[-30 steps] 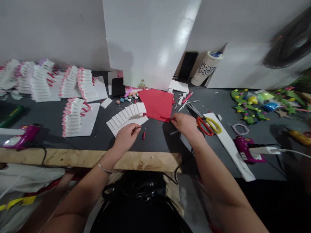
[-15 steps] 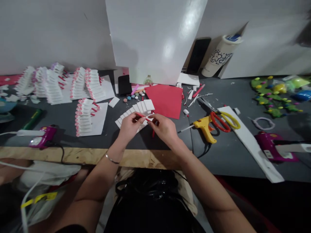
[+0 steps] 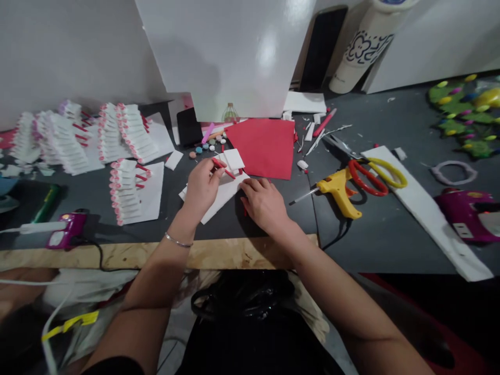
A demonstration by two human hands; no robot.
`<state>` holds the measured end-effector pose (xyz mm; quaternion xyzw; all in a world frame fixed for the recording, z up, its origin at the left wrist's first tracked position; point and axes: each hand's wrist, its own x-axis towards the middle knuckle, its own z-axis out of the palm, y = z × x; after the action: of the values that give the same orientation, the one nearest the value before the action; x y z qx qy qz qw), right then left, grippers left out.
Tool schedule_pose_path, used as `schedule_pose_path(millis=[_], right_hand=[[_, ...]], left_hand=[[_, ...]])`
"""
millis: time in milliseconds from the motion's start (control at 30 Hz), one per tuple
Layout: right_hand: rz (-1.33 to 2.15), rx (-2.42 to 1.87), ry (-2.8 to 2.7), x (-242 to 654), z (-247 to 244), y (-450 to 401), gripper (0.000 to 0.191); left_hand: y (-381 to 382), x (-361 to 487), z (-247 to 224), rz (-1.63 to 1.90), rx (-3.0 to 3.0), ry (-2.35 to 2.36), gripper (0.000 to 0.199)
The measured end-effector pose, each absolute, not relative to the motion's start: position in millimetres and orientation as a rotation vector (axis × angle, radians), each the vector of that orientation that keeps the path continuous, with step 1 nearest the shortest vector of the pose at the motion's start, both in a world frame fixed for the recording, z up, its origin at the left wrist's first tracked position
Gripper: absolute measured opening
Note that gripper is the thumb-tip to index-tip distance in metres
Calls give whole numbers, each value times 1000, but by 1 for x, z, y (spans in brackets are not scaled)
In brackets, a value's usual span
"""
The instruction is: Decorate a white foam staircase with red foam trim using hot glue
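Observation:
My left hand (image 3: 201,188) pinches a thin red strip (image 3: 224,169) between thumb and forefinger. It is over a white sheet (image 3: 224,200) with small white pieces (image 3: 231,160) at its far end; the hand hides some of them. My right hand (image 3: 265,204) rests at the sheet's right edge, fingers loosely bent and fingertips touching it, with no held thing visible. Another small red piece (image 3: 245,207) shows beside the right fingers. Just beyond lies a red sheet (image 3: 263,148).
Finished-looking fans of white strips with pink tips (image 3: 125,190) line the left side. A yellow glue gun (image 3: 339,190), scissors (image 3: 367,177) and a long white strip (image 3: 433,219) lie on the right. A phone (image 3: 324,47) and a tumbler (image 3: 359,52) stand behind.
Both hands held the red strip together before; now only my left hand has it. My right hand has let go and moved down onto the white sheet's edge. The view has shifted slightly.

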<state>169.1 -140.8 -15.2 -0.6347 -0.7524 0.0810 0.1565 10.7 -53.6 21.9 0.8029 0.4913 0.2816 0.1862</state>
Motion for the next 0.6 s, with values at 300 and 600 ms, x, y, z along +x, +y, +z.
schedule_pose_path(millis=[300, 600], right_hand=[[290, -1866, -2163, 169, -12, -139, 37], [324, -1870, -2138, 169, -9, -141, 39]], left_hand=[[-50, 20, 22, 748, 2362, 1366, 9], [-49, 22, 14, 768, 2360, 1326, 4]])
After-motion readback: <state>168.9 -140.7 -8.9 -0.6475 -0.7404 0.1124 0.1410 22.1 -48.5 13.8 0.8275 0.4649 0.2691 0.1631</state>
